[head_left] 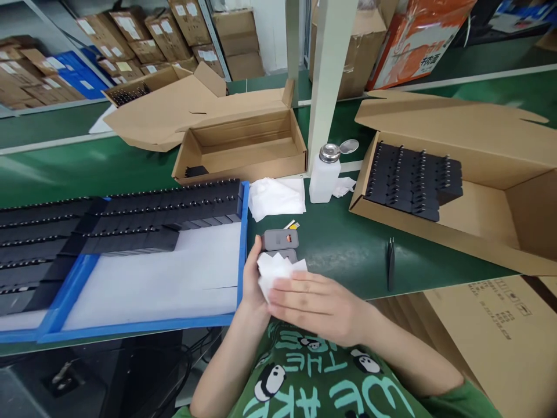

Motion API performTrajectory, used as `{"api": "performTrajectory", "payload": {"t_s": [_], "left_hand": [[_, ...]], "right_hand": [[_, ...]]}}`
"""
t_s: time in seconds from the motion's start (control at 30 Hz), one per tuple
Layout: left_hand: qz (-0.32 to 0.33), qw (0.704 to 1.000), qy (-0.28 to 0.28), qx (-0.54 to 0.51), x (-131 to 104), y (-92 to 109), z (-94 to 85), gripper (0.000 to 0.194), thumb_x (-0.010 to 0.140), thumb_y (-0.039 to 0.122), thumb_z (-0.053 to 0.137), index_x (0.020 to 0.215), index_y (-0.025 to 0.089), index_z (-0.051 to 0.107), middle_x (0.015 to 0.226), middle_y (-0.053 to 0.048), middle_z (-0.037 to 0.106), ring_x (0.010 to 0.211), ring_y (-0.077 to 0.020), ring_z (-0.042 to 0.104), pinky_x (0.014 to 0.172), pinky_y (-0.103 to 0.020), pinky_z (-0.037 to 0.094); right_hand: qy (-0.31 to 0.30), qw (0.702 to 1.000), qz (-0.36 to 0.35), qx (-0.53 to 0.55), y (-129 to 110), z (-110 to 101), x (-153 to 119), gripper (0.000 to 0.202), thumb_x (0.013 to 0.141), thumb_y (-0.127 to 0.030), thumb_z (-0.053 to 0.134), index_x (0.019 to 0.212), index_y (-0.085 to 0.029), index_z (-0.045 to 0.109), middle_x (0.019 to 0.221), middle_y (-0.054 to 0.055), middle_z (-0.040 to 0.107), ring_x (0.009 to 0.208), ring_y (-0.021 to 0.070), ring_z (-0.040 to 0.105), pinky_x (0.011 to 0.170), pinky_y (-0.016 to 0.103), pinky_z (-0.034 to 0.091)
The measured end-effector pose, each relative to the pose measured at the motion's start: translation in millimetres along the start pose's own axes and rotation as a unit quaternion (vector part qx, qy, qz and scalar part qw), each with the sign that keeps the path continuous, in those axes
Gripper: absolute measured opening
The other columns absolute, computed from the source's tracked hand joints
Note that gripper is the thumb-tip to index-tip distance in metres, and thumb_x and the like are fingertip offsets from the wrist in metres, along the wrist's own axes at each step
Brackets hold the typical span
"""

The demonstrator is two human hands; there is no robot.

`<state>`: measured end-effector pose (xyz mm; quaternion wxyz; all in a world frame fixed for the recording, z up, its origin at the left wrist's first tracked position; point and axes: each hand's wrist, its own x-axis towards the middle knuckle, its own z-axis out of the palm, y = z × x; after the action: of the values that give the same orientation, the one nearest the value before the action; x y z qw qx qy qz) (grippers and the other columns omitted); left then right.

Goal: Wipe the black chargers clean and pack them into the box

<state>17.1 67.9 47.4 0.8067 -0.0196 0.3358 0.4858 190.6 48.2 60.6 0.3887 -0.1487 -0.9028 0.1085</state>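
My left hand is curled at the near edge of the bench, its fingers around the left side of a small grey plastic case with a small orange-red mark. A second grey part shows just below it, partly covered. My right hand presses a crumpled white wipe against what lies in my left palm; the wipe hides the contact. Beyond the case lie small yellow and white pieces and a folded white cloth.
A white pump bottle with its lid up stands by the post. Left, a blue-edged tray holds rows of black parts. Open cardboard boxes stand at the back and right. Black tweezers lie on the green bench.
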Motion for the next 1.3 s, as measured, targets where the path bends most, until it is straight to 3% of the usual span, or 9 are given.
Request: {"api": "performTrajectory", "payload": {"t_s": [0.27, 0.43, 0.6, 0.8, 0.97, 1.03, 1.1, 1.2, 1.3], "left_hand": [[0.015, 0.993, -0.116, 0.032, -6.7, 7.2, -5.6, 0.057, 0.077, 0.066, 0.065, 0.096, 0.012, 0.068, 0.067, -0.005, 0.062, 0.056, -0.0177, 0.06, 0.05, -0.028, 0.051], [0.013, 0.985, -0.164, 0.044, -6.4, 3.9, 2.0, 0.057, 0.078, 0.067, 0.064, 0.089, 0.012, 0.067, 0.067, -0.006, 0.062, 0.057, -0.0178, 0.061, 0.05, -0.028, 0.051], [0.024, 0.982, -0.182, 0.033, -13.9, -2.4, 10.3, 0.056, 0.08, 0.068, 0.061, 0.094, 0.014, 0.067, 0.068, -0.005, 0.062, 0.059, -0.0172, 0.062, 0.051, -0.027, 0.05], [0.043, 0.981, -0.184, 0.035, -17.0, -8.7, 10.6, 0.059, 0.08, 0.071, 0.057, 0.098, 0.015, 0.066, 0.067, -0.004, 0.06, 0.058, -0.0152, 0.058, 0.051, -0.026, 0.049], [0.112, 0.967, -0.123, 0.193, -30.4, 0.4, 12.1, 0.066, 0.077, 0.081, 0.052, 0.095, 0.018, 0.064, 0.066, -0.002, 0.059, 0.055, -0.015, 0.057, 0.051, -0.027, 0.048], [0.224, 0.888, -0.079, 0.394, -38.3, 3.9, 11.2, 0.06, 0.078, 0.074, 0.059, 0.104, 0.02, 0.063, 0.081, -0.004, 0.066, 0.068, -0.019, 0.064, 0.061, -0.03, 0.053], [0.324, 0.697, -0.024, 0.639, -38.8, 0.4, 6.6, 0.058, 0.077, 0.062, 0.07, 0.118, 0.021, 0.06, 0.101, -0.007, 0.07, 0.087, -0.0248, 0.068, 0.074, -0.034, 0.055], [0.332, 0.395, 0.015, 0.856, -20.8, -24.1, -3.6, 0.053, 0.083, 0.049, 0.068, 0.123, 0.016, 0.06, 0.1, -0.013, 0.072, 0.091, -0.033, 0.069, 0.073, -0.042, 0.055], [0.311, 0.339, 0.004, 0.888, 1.8, -53.9, -7.6, 0.045, 0.087, 0.04, 0.063, 0.118, 0.008, 0.063, 0.088, -0.016, 0.07, 0.085, -0.0376, 0.068, 0.067, -0.048, 0.055]], "right_hand": [[-0.108, 0.958, 0.23, -0.135, 55.0, -31.7, -94.0, 0.043, 0.093, 0.001, 0.037, 0.118, -0.015, 0.069, 0.127, 0.012, 0.07, 0.124, 0.0264, 0.065, 0.107, 0.053, 0.054], [-0.063, 0.94, 0.306, -0.136, 38.0, -41.7, -77.6, 0.037, 0.099, -0.012, 0.046, 0.134, -0.018, 0.056, 0.153, 0.012, 0.048, 0.147, 0.0296, 0.039, 0.118, 0.056, 0.041], [0.027, 0.952, 0.295, -0.076, 15.2, -45.1, -54.6, 0.048, 0.098, -0.009, 0.049, 0.145, -0.022, 0.046, 0.154, 0.01, 0.047, 0.149, 0.0247, 0.035, 0.122, 0.047, 0.037], [0.024, 0.96, 0.274, -0.044, 6.2, -39.6, -51.8, 0.05, 0.097, -0.007, 0.052, 0.145, -0.021, 0.047, 0.154, 0.01, 0.046, 0.15, 0.0264, 0.033, 0.122, 0.047, 0.036], [0.034, 0.958, 0.281, -0.054, 2.6, -39.8, -57.2, 0.053, 0.096, -0.005, 0.052, 0.145, -0.023, 0.048, 0.154, 0.009, 0.047, 0.15, 0.0276, 0.033, 0.121, 0.049, 0.037], [0.048, 0.954, 0.291, -0.063, -0.5, -44.2, -63.0, 0.054, 0.095, -0.004, 0.052, 0.145, -0.023, 0.049, 0.153, 0.009, 0.048, 0.15, 0.0285, 0.034, 0.12, 0.051, 0.037], [0.071, 0.946, 0.307, -0.077, -3.8, -49.7, -70.1, 0.053, 0.094, -0.004, 0.053, 0.143, -0.024, 0.051, 0.151, 0.009, 0.051, 0.149, 0.029, 0.036, 0.12, 0.052, 0.038], [0.096, 0.933, 0.333, -0.1, -8.5, -55.1, -78.6, 0.051, 0.094, -0.004, 0.052, 0.141, -0.024, 0.053, 0.149, 0.009, 0.053, 0.147, 0.0288, 0.038, 0.119, 0.053, 0.039], [0.093, 0.925, 0.349, -0.115, -14.8, -50.0, -81.2, 0.05, 0.096, -0.008, 0.05, 0.142, -0.026, 0.05, 0.149, 0.009, 0.053, 0.147, 0.0288, 0.038, 0.118, 0.054, 0.04]]}}
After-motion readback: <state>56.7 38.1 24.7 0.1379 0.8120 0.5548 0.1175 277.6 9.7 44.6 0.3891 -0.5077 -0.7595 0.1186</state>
